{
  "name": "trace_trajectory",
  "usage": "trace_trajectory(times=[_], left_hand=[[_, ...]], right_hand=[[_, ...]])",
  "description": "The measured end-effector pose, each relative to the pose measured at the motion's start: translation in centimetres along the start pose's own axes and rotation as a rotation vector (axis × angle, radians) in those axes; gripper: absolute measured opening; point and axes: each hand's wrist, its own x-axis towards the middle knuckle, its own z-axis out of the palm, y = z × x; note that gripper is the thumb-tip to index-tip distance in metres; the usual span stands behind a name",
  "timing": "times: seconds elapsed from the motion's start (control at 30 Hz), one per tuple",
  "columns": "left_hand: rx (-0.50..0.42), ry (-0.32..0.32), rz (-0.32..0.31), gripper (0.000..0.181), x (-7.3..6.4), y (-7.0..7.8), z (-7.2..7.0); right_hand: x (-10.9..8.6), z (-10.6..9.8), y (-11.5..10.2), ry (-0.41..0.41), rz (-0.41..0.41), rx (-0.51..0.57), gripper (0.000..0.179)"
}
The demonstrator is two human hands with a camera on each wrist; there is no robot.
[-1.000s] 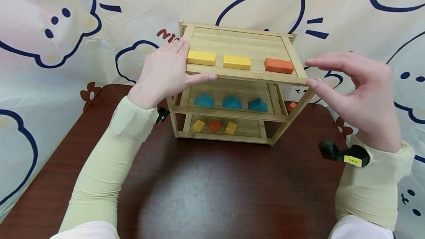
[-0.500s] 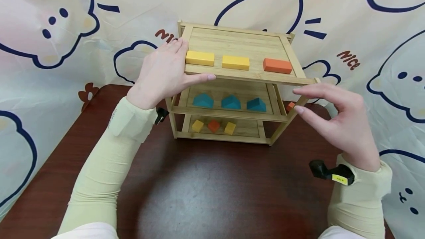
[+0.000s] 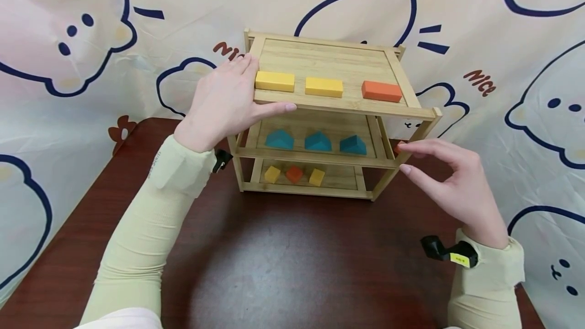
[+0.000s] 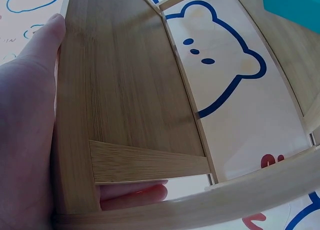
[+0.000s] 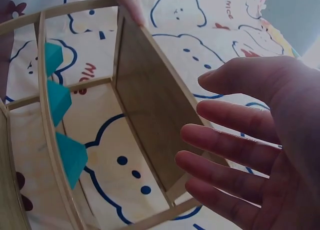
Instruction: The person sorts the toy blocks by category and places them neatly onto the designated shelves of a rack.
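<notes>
In the head view, my left hand rests on the left front corner of a small three-tier wooden shelf, fingers along its side and thumb along the front edge. The left wrist view shows fingertips through a gap in the frame. My right hand is beside the right front post, thumb and index finger apart. A small orange block sits behind that post, partly hidden near the index fingertip; contact is unclear. On the top tier lie two yellow blocks and an orange rectangular block.
Three blue triangular blocks stand on the middle tier. The bottom tier bears two yellow cubes and an orange cube. The shelf stands on a dark brown table before a cartoon-printed cloth.
My right hand has moved down and left, from beside the shelf's upper right corner to the small orange block behind the post. The left hand has stayed at its corner.
</notes>
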Motion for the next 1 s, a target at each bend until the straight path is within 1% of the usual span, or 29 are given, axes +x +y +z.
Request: trace_trajectory(times=[0.1, 0.17, 0.33, 0.53, 0.73, 1.0], left_hand=[[-0.002, -0.001, -0.003, 0.121, 0.0, 0.0, 0.0], [-0.001, -0.005, -0.006, 0.121, 0.0, 0.0, 0.0], [0.001, -0.011, -0.009, 0.121, 0.0, 0.0, 0.0], [0.002, -0.002, -0.007, 0.12, 0.0, 0.0, 0.0], [0.0, 0.003, -0.006, 0.121, 0.0, 0.0, 0.1], [-0.003, -0.004, -0.011, 0.122, 0.0, 0.0, 0.0]], right_hand=[[-0.3, -0.1, 1.2, 0.004, 0.012, 0.005, 0.043], [-0.5, -0.2, 1.6, 0.016, 0.033, 0.007, 0.042], [-1.0, -0.8, 2.0, 0.043, 0.094, 0.002, 0.038], [-1.5, -1.5, 2.6, 0.078, 0.173, -0.005, 0.035], [-1.7, -2.2, 3.4, 0.116, 0.212, -0.019, 0.034], [-1.6, -2.6, 5.0, 0.149, 0.274, -0.019, 0.033]])
